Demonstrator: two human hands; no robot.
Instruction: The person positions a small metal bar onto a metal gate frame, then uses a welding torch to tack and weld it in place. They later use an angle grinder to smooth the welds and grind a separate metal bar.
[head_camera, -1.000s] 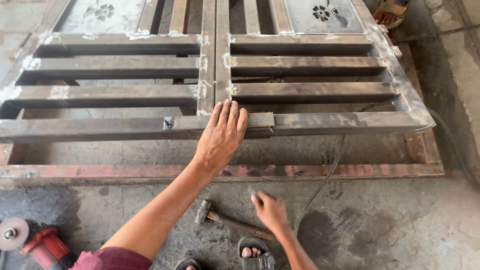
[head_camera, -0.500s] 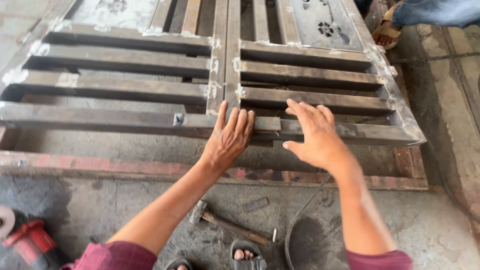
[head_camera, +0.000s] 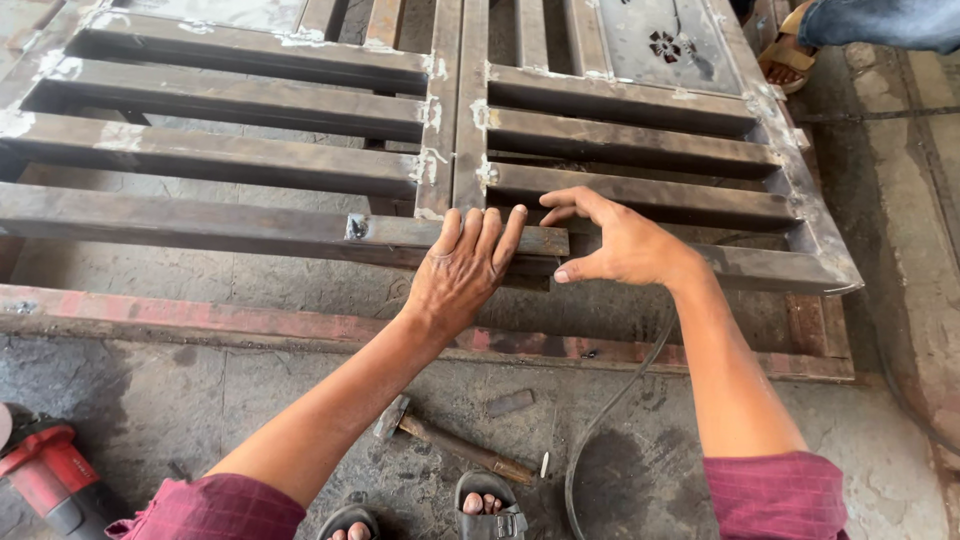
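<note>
While loose metal bar (head_camera: 250, 228) is laid across big metal gate frame (head_camera: 640, 150), left hand (head_camera: 462, 272) is pressed flat on bar's end, fingers close together, likely so bar is kept from sliding. Right hand (head_camera: 622, 243) is rested just beside, fingers spread, nothing pinched. Hammer (head_camera: 450, 445), black cable (head_camera: 600, 420), red grinder (head_camera: 45, 475) are seen on dusty concrete floor (head_camera: 200, 400).

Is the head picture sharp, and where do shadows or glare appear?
Head view: even daylight, no strong glare; left hand and right hand are sharp on the steel bar; dark shadow fills the gaps under the gate frame; straight bars splay towards the edges.
</note>
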